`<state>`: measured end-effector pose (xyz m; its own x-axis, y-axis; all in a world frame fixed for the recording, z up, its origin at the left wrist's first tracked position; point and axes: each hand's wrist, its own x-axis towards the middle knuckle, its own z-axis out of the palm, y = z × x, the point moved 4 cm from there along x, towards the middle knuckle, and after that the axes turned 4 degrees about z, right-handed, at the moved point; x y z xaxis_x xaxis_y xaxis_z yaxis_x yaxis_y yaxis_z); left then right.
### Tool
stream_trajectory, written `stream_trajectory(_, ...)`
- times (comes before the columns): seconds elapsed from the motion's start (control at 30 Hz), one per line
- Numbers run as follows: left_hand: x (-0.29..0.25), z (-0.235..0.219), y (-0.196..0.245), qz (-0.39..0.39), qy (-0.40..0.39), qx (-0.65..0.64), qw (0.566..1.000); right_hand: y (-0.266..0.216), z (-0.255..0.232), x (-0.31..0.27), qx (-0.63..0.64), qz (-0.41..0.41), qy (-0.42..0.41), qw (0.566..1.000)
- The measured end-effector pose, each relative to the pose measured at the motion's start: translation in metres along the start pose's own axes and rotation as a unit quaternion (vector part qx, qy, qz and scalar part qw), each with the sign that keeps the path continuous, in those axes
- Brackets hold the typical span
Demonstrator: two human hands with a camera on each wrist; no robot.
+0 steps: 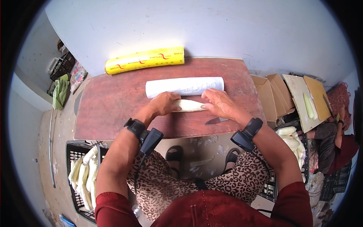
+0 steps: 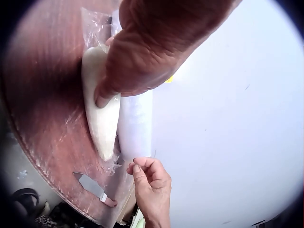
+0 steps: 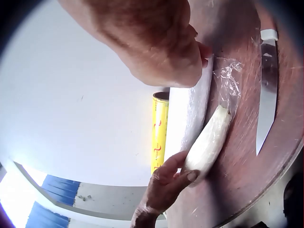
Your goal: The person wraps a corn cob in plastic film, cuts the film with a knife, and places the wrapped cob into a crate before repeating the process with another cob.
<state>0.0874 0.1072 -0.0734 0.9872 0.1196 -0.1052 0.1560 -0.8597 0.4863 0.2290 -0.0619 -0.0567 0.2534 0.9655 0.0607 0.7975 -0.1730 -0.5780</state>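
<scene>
A pale peeled vegetable [image 1: 190, 105] lies on clear film on the red-brown table, along the near side of a white film roll [image 1: 185, 86]. My left hand [image 1: 165, 103] holds its thicker end, thumb on top, seen also in the left wrist view on the vegetable [image 2: 102, 118]. My right hand [image 1: 221, 104] is at the narrow end in the head view; in the right wrist view that tip [image 3: 223, 112] shows free, with the right hand [image 3: 156, 52] beside the film roll, fingers bent, their tips partly hidden. Clear film [image 3: 229, 78] sticks out past the tip.
A knife [image 1: 216, 120] lies near the table's front edge, on the right. A yellow printed roll [image 1: 145, 60] rests at the back against the wall. Black crates of pale vegetables [image 1: 86, 178] stand below on both sides. Cardboard and another person [image 1: 332, 140] are at the right.
</scene>
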Motion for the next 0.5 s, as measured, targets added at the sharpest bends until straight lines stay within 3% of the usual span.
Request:
stream_trajectory(0.1, 0.0, -0.001, 0.0, -0.005, -0.003, -0.019, 1.0, -0.011, 0.021, -0.002, -0.163, -0.041, -0.019, 0.986)
stream_trajectory(0.5, -0.003, -0.001, -0.002, -0.024, 0.015, -0.082, 0.996, -0.012, 0.042, 0.02, -0.081, -0.022, -0.08, 0.993)
